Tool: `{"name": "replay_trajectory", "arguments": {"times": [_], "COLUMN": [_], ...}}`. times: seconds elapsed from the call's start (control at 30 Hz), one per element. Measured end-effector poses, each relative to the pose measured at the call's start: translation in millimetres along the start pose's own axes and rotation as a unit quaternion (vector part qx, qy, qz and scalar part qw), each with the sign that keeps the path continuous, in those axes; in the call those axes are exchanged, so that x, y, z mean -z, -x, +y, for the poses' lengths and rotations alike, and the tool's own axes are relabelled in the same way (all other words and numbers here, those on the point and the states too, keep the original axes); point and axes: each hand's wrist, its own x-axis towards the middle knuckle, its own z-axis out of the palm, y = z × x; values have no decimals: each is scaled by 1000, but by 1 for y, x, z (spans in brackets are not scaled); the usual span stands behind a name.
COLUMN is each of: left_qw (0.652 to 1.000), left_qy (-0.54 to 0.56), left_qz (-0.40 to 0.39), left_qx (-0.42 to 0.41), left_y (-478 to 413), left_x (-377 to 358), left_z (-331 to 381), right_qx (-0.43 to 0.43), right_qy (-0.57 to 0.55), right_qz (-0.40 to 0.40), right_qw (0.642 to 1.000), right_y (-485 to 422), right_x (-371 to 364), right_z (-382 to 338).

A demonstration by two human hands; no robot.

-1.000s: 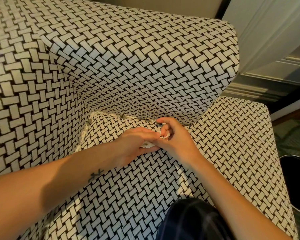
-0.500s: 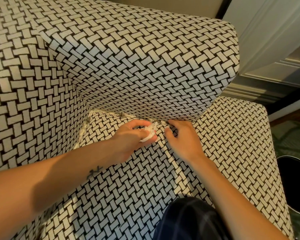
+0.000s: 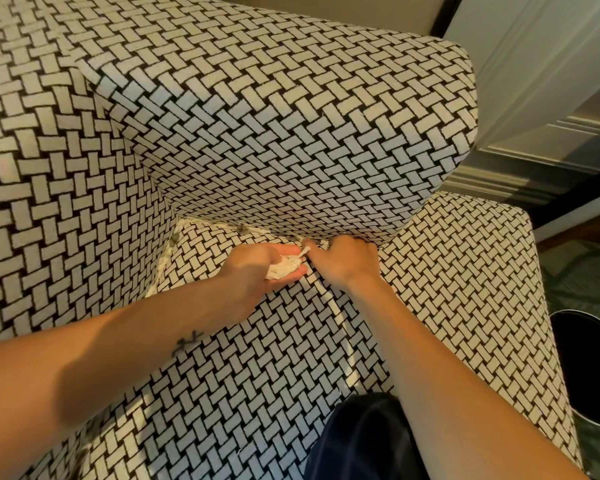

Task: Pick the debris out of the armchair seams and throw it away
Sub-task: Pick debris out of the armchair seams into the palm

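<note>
While the left hand [image 3: 253, 270] cups a crumpled white paper wad [image 3: 286, 268] palm-up, the right hand [image 3: 343, 261] just beside it curls its fingertips into the seat-to-armrest seam [image 3: 222, 225] of the black-and-white woven-pattern armchair [image 3: 291, 133]. Whether it's pinching anything, cannot tell. Small dark debris bits [image 3: 245, 229] lie leftward along that seam, nearer the left hand. Round black waste bin [image 3: 589, 368] sits well off right, on the right arm's side.
</note>
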Motion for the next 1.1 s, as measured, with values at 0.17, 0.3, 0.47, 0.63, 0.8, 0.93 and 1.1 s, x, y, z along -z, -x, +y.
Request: {"name": "replay_trajectory", "arguments": {"times": [0.17,0.3,0.47,0.63,0.8,0.93,1.1], "left_qw": [999,998,998,999,999,999,998], "left_qy": [38,58,57,51,38,45,56], "left_qz": [10,6,-1,-9,-10,-12,-6], "left_qx": [20,19,24,18,22,21,23], "left_y": [0,3,3,5,4,2,3], "left_x": [-1,-2,0,1,1,2,1], "left_z": [1,3,3,2,2,1,2], "right_qx": [-16,-16,-59,-63,-65,-75,-70], "right_qy": [-123,-156,-96,-101,-150,-215,-322], "right_qz": [16,3,-15,61,58,49,61], "right_qw": [992,988,994,991,985,972,942], "right_y": [2,3,-12,-10,-2,-3,-5], "right_x": [-4,1,-6,-16,-6,-7,-14], "right_z": [10,11,-5,-2,2,5,8]}}
